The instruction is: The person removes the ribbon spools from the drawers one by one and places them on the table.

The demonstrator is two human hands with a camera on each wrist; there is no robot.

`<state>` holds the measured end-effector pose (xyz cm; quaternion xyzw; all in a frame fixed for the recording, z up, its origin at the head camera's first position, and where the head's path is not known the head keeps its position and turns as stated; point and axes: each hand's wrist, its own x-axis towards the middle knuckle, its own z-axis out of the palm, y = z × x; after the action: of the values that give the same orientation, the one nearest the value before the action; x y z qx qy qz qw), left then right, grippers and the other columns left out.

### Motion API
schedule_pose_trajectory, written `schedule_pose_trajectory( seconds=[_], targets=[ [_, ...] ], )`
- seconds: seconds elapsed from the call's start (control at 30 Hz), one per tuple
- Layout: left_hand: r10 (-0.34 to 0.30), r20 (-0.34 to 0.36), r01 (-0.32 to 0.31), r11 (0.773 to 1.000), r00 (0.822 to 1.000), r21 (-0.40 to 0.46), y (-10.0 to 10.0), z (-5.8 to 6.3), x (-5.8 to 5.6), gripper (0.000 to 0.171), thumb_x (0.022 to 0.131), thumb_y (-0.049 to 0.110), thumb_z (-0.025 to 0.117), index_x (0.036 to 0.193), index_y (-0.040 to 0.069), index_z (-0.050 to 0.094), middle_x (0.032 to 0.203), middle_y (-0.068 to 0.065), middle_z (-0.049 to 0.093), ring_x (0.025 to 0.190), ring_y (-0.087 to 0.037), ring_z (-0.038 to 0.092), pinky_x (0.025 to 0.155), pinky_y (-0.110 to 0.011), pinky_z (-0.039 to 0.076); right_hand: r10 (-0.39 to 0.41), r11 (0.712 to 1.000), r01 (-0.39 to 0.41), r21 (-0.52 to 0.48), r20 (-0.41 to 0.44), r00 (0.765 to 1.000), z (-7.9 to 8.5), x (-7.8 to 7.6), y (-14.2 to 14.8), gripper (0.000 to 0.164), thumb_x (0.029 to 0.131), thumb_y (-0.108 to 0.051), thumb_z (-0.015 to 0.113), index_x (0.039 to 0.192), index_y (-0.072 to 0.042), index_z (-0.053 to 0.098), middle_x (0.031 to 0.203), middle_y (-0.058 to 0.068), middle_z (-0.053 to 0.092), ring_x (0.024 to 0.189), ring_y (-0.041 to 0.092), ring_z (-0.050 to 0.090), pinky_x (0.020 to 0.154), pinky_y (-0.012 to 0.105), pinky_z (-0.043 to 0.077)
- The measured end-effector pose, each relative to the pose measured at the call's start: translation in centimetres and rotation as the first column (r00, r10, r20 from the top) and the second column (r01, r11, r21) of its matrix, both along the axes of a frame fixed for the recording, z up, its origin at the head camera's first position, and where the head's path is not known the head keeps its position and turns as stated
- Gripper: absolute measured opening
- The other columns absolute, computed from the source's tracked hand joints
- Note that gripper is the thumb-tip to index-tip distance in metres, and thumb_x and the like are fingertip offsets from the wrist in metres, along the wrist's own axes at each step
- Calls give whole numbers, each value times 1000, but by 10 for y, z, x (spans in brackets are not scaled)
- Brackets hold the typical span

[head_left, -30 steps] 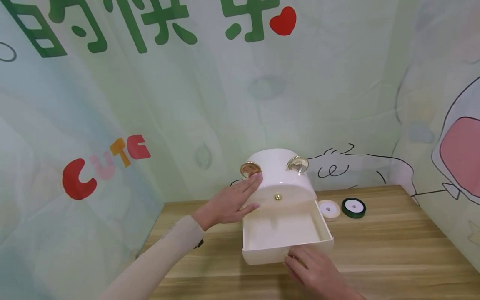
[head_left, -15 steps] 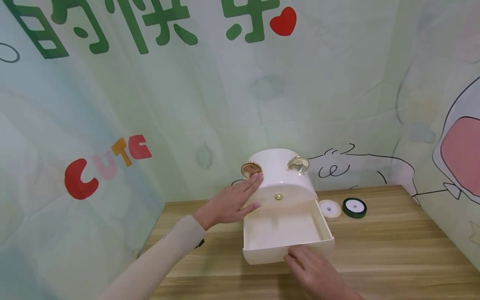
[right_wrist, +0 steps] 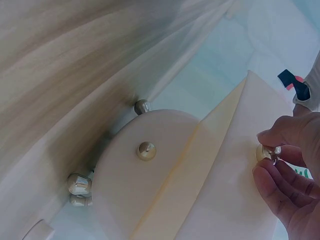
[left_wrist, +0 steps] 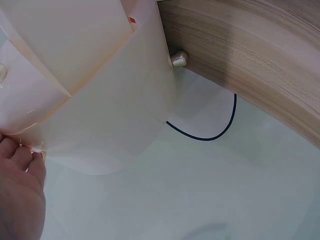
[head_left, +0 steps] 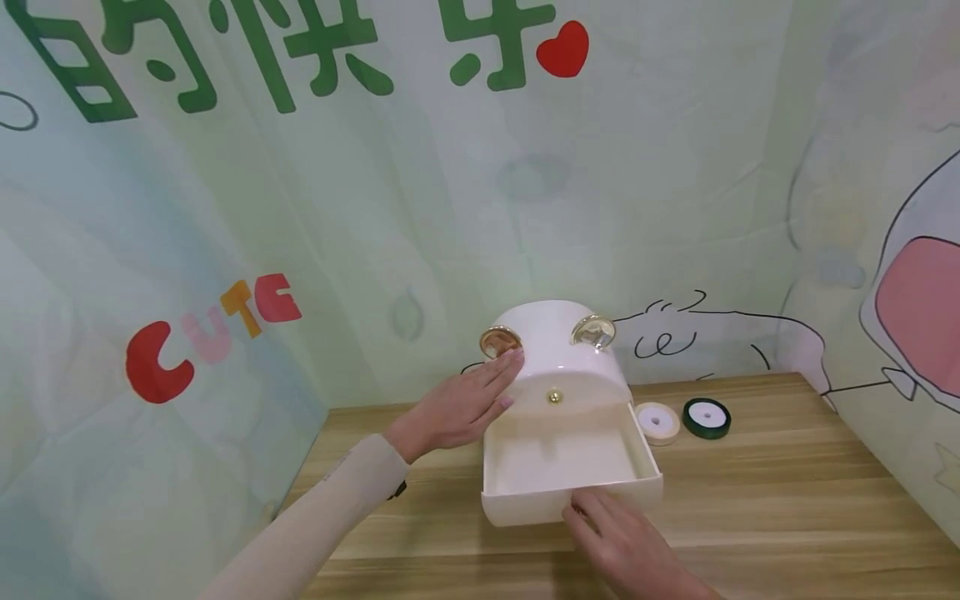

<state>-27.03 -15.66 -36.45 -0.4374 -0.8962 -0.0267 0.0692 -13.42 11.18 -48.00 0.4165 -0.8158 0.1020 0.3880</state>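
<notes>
A white rounded drawer box (head_left: 558, 312) with two gold ear-shaped ornaments stands on the table. Its open drawer (head_left: 566, 454) is pulled out to the front, and nothing shows inside it. Along the box's left side, by the left gold ear (head_left: 500, 341), lies my left hand (head_left: 461, 408), fingers straight and touching the shell. My right hand (head_left: 622, 537) is at the drawer's front. In the right wrist view, thumb and fingers pinch the drawer's gold knob (right_wrist: 262, 152).
A cream ribbon spool (head_left: 657, 422) and a dark green ribbon spool (head_left: 707, 417) lie right of the box. Another gold knob (head_left: 555, 397) sits above the drawer, and one more (right_wrist: 146, 151) below it. Printed cloth hangs behind the wooden table (head_left: 787, 483).
</notes>
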Motion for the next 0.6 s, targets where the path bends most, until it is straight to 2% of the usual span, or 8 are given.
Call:
schedule_pose_trajectory(
  seconds=[0.1, 0.37, 0.6],
  targets=[
    [-2, -1, 2, 1000, 1000, 4, -1, 0, 0, 64, 115, 35, 37, 168, 6, 17, 177, -10, 18, 164, -24, 23, 130, -44, 32, -17, 1000, 17, -4, 22, 1000, 1, -3, -2, 56, 117, -19, 16, 102, -9, 69, 102, -1, 62, 85, 8, 55, 69, 22, 54],
    [-13, -11, 13, 1000, 1000, 2, -1, 0, 0, 64, 115, 34, 37, 168, 5, 16, 177, -11, 18, 164, -25, 24, 130, -44, 32, -39, 999, 37, -36, -47, 998, 2, -19, -8, 53, 116, -12, 20, 99, -7, 70, 97, 3, 62, 80, 11, 56, 67, 25, 55],
    [-16, -20, 15, 1000, 1000, -11, -1, 0, 0, 65, 115, 34, 38, 168, 4, 16, 177, -12, 18, 164, -25, 23, 130, -44, 31, -47, 998, 45, -37, -59, 997, -1, -33, -9, 53, 115, -13, 19, 98, -6, 69, 97, 4, 62, 79, 12, 56, 65, 25, 54]
  ],
)
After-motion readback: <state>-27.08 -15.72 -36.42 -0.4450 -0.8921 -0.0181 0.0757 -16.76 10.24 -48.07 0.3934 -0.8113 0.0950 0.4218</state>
